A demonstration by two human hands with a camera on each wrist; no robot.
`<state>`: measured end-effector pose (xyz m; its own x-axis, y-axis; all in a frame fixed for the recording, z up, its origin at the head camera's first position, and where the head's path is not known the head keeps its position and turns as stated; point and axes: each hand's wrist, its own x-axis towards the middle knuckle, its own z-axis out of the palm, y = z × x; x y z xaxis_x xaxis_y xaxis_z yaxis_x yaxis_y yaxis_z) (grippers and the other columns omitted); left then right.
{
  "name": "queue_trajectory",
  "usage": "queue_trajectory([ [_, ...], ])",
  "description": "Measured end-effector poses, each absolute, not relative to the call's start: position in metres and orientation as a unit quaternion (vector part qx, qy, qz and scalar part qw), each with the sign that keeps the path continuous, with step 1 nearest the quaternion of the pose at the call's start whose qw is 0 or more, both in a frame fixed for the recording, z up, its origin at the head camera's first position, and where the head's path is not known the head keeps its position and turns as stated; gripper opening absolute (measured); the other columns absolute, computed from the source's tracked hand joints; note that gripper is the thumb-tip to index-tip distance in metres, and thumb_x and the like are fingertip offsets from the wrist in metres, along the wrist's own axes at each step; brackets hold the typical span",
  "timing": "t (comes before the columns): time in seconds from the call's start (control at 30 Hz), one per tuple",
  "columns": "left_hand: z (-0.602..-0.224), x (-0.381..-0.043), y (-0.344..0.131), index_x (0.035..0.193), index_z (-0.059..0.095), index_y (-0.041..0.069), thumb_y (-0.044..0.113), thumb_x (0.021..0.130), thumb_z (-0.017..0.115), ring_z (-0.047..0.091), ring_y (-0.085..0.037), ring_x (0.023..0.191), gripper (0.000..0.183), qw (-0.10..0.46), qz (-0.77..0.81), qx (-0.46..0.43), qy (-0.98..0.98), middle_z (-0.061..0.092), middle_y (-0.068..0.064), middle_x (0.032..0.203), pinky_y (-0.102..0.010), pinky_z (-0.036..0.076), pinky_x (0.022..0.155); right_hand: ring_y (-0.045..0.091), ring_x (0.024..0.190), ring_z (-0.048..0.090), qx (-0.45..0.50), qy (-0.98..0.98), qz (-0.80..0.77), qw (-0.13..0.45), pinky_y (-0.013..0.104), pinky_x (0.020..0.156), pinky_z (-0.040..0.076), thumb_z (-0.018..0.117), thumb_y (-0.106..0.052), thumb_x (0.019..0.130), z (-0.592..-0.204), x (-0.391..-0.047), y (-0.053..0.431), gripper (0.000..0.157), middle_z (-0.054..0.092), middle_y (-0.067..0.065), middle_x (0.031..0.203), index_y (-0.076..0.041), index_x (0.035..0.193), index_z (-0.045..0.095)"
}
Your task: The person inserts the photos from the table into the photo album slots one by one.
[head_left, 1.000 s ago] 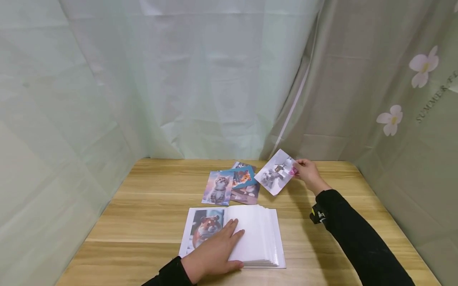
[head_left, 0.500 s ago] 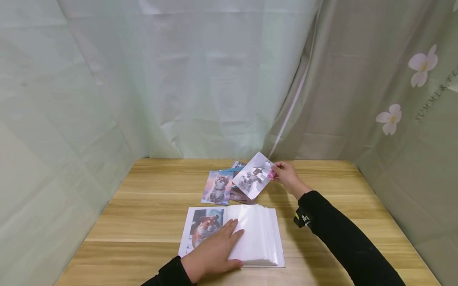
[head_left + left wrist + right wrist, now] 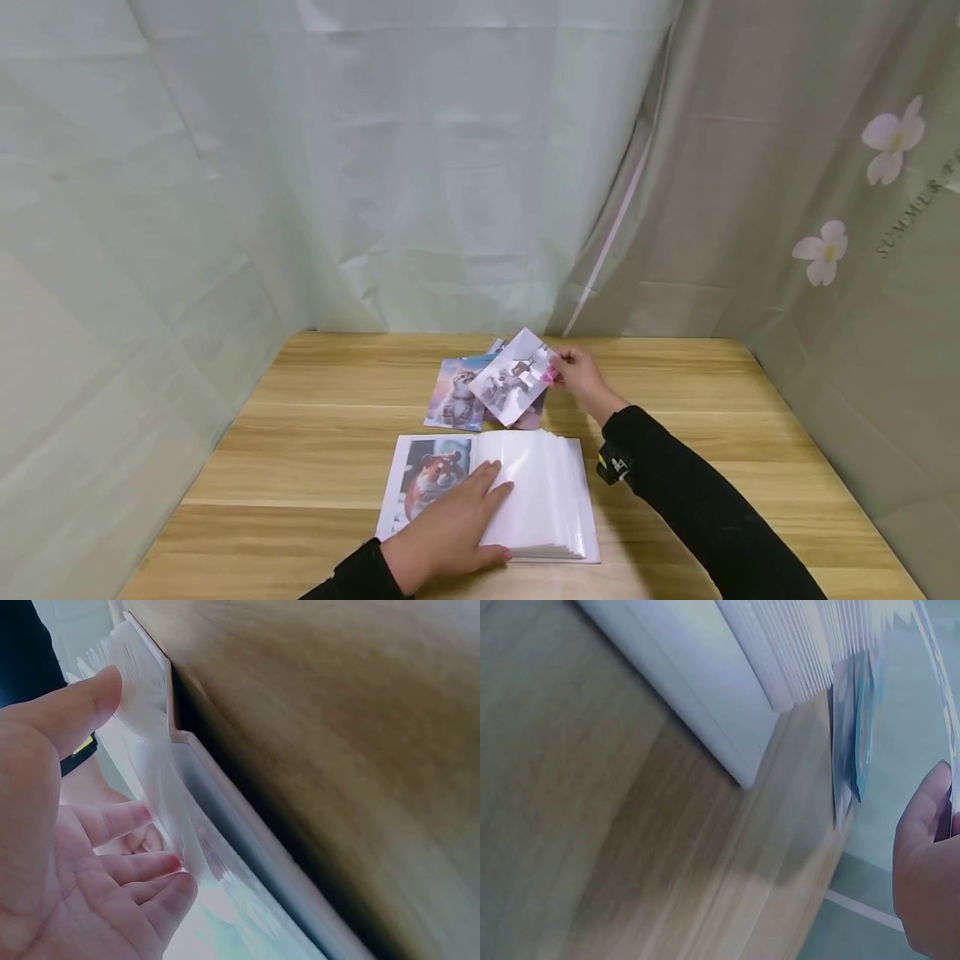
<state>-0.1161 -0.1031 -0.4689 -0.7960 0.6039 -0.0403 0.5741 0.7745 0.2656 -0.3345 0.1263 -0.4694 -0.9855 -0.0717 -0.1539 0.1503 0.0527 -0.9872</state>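
A photo album (image 3: 528, 492) lies spread on the table, a hamster picture (image 3: 431, 479) in its left page and a blank white sleeve on the right. Across its fold rests my left hand (image 3: 453, 521), fingers straight and pressing the pages; the left wrist view shows the fingertips (image 3: 169, 866) touching the sleeves. My right hand (image 3: 588, 383) pinches a pale photo print (image 3: 513, 377) by its right edge, tilted above several other prints. Among these, a kitten photo (image 3: 455, 400) lies at the left, and the held print covers much of the rest.
The wooden table (image 3: 300, 467) ends at the back against a pale curtain (image 3: 450, 208). A grey-green curtain with flowers (image 3: 821, 250) hangs on the right. The album's page edges (image 3: 802, 667) fan upward in the right wrist view.
My right hand has carried the pale print leftward and slightly down, from beside the loose photos to over them. The left hand has stayed on the album.
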Motion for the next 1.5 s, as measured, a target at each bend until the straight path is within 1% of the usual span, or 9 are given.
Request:
queue_trajectory([
  [0.27,-0.469,-0.116,-0.103,0.151,0.043,0.008,0.057,0.089,0.067,0.032,-0.032,0.146,0.082,0.067,0.12,0.309,0.941,0.031,-0.02,0.159,-0.041,0.034,0.115,0.013,0.07,0.055,0.031,0.718,-0.69,0.084,0.046,0.084,0.057,0.051,-0.006,0.104,-0.474,-0.335,0.124,0.018,0.052,0.007,0.088,0.009,0.114,0.054],
  [0.57,-0.472,-0.116,-0.103,0.15,0.044,0.008,0.056,0.088,0.068,0.033,-0.032,0.146,0.082,0.057,0.118,0.31,0.942,0.033,-0.019,0.159,-0.041,0.036,0.114,0.015,0.071,0.055,0.028,0.717,-0.691,0.094,0.039,0.077,0.059,0.052,-0.004,0.103,-0.475,-0.332,0.123,0.014,0.051,0.007,0.086,0.009,0.109,0.054],
  [0.67,-0.472,-0.116,-0.103,0.15,0.044,0.008,0.056,0.088,0.068,0.033,-0.031,0.146,0.082,0.055,0.117,0.31,0.942,0.033,-0.019,0.159,-0.041,0.036,0.114,0.017,0.072,0.056,0.018,0.729,-0.677,0.099,0.041,0.078,0.059,0.053,-0.004,0.103,-0.476,-0.332,0.124,0.014,0.052,0.008,0.087,0.008,0.108,0.055],
  [0.9,-0.472,-0.116,-0.103,0.151,0.044,0.009,0.056,0.088,0.068,0.031,-0.03,0.147,0.082,0.066,0.12,0.306,0.942,0.031,-0.018,0.16,-0.041,0.036,0.114,0.017,0.073,0.058,-0.03,0.776,-0.621,0.104,0.054,0.088,0.055,0.053,-0.005,0.103,-0.475,-0.333,0.13,0.016,0.056,0.011,0.09,0.008,0.111,0.055],
  [1.03,-0.472,-0.117,-0.103,0.151,0.043,0.01,0.057,0.089,0.067,0.03,-0.03,0.147,0.082,0.071,0.123,0.305,0.942,0.03,-0.018,0.16,-0.042,0.036,0.114,0.018,0.076,0.057,-0.045,0.798,-0.591,0.109,0.055,0.089,0.054,0.053,-0.007,0.103,-0.472,-0.335,0.133,0.018,0.058,0.013,0.092,0.007,0.113,0.058],
  [1.17,-0.473,-0.117,-0.102,0.152,0.042,0.011,0.058,0.089,0.066,0.03,-0.03,0.148,0.082,0.084,0.128,0.303,0.941,0.028,-0.017,0.161,-0.042,0.035,0.115,0.019,0.075,0.057,-0.045,0.809,-0.575,0.114,0.054,0.089,0.054,0.055,-0.008,0.103,-0.471,-0.337,0.134,0.017,0.058,0.012,0.09,0.005,0.113,0.06],
  [1.27,-0.473,-0.118,-0.102,0.153,0.041,0.012,0.058,0.089,0.066,0.029,-0.03,0.148,0.082,0.091,0.129,0.299,0.941,0.028,-0.016,0.162,-0.042,0.035,0.115,0.019,0.074,0.057,-0.05,0.816,-0.565,0.112,0.054,0.086,0.056,0.056,-0.008,0.102,-0.471,-0.338,0.134,0.016,0.058,0.011,0.089,0.005,0.112,0.061],
  [1.5,-0.471,-0.117,-0.101,0.151,0.043,0.01,0.056,0.088,0.069,0.03,-0.031,0.148,0.083,0.073,0.119,0.305,0.942,0.03,-0.018,0.161,-0.041,0.034,0.115,0.018,0.074,0.058,-0.064,0.822,-0.556,0.108,0.048,0.079,0.059,0.058,-0.007,0.101,-0.469,-0.342,0.132,0.016,0.06,0.012,0.088,0.005,0.11,0.063],
])
